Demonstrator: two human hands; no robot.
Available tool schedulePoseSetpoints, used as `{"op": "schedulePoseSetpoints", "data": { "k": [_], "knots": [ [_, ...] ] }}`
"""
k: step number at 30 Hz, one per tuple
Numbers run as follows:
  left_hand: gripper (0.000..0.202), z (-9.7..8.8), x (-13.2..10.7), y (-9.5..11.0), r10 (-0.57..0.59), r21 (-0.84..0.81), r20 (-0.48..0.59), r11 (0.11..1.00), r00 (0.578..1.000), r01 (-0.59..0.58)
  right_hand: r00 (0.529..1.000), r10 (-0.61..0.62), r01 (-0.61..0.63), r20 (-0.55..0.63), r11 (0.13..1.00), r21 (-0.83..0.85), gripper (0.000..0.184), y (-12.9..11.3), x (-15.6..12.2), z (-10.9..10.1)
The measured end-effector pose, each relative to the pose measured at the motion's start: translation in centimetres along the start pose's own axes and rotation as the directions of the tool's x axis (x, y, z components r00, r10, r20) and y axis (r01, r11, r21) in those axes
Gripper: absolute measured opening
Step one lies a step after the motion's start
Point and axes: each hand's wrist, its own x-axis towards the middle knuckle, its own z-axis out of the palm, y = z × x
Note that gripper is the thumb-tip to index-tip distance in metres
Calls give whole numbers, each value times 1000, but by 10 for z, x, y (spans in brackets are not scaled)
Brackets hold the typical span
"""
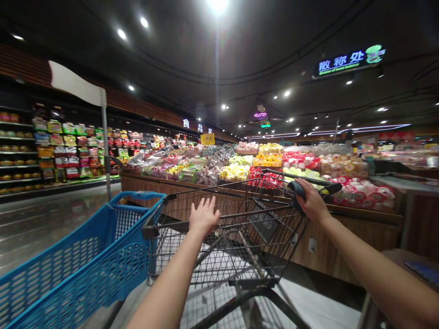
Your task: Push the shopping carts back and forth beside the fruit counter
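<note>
A dark wire shopping cart (212,260) stands side-on before me, its basket seen from above. My right hand (311,201) is wrapped around the dark handle of this cart at its right end. Above the near side of the basket, my left hand (205,215) is held out with fingers spread, nothing in it. Whether it touches the wire rim I cannot tell. On the left, a blue plastic shopping cart (103,265) meets the wire cart's left end. A dark panel (265,222) hangs within the wire cart near the handle.
Beyond the carts runs a wood-sided display counter (343,235) heaped with colourful packaged goods (236,171). Stocked shelves (68,151) line the left wall. A metal pole (105,151) with a white sign (77,84) rises behind the blue cart. A lit sign (350,61) hangs overhead.
</note>
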Motion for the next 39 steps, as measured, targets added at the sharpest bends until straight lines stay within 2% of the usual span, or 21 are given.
{"op": "schedulePoseSetpoints", "data": {
  "k": [1, 2, 4, 5, 6, 7, 8, 10, 12, 14, 17, 20, 25, 28, 30, 33, 37, 39],
  "knots": [
    [64, 0, -1, 0, 0, -4, -4, 1000, 1000, 0, 997, -29, 30, 70, 999, -16, 58, -1, 7, -2],
    [64, 0, -1, 1, -1, -8, -7, 1000, 1000, 1, 980, -70, 78, 188, 996, -33, 56, -4, 12, -2],
    [64, -1, -2, 2, -6, -14, -14, 1000, 1000, 6, 890, -113, 145, 442, 989, -39, 49, -11, 19, 0],
    [65, -2, -3, 2, -8, -16, -16, 1000, 1000, 8, 841, -109, 148, 529, 989, -31, 45, -15, 20, 1],
    [65, -3, -3, 2, -9, -18, -17, 1000, 1000, 9, 806, -98, 136, 583, 991, -20, 44, -17, 21, 3],
    [65, -3, -3, 2, -7, -21, -18, 1000, 1000, 7, 792, -86, 116, 605, 993, -11, 47, -19, 20, 5],
    [65, -4, -3, 2, -5, -23, -18, 1000, 1000, 5, 796, -75, 100, 601, 995, -8, 51, -19, 18, 7],
    [65, -4, -3, 1, 0, -29, -18, 1000, 1000, 0, 845, -49, 88, 533, 995, -49, 56, -16, 14, 9],
    [66, -4, -3, 1, 3, -33, -23, 999, 1000, -3, 905, -5, 79, 426, 984, -157, 55, -12, 7, 11],
    [65, -3, -4, 1, 5, -35, -33, 999, 999, -7, 934, 30, 66, 357, 965, -252, 53, -9, 2, 12],
    [64, -2, -4, 2, 4, -33, -43, 999, 999, -5, 927, 45, 73, 372, 952, -297, 53, -18, -1, 13],
    [64, -2, -2, 4, -7, -25, -33, 1000, 999, 6, 912, 16, 114, 409, 950, -291, 55, -46, 2, 16],
    [65, -3, 0, 3, -17, -4, -4, 1000, 1000, 17, 885, -128, 229, 449, 957, -179, 54, -109, 13, 30],
    [67, -4, -1, -1, -19, 6, -5, 1000, 1000, 19, 858, -220, 295, 463, 951, -96, 52, -120, 16, 33],
    [68, -4, -2, -3, -27, 10, 1, 1000, 1000, 27, 841, -277, 341, 465, 939, -57, 51, -111, 16, 30],
    [69, -3, -2, -4, -40, 10, 4, 999, 999, 40, 827, -297, 361, 477, 931, -46, 50, -78, 13, 20],
    [69, -2, -1, -1, -34, 0, -3, 999, 999, 34, 855, -233, 312, 463, 945, -100, 43, -23, 4, 4],
    [68, -2, -2, 2, -21, 7, -15, 1000, 1000, 21, 880, -207, 288, 429, 948, -133, 42, -4, -2, -1]
  ]
}}
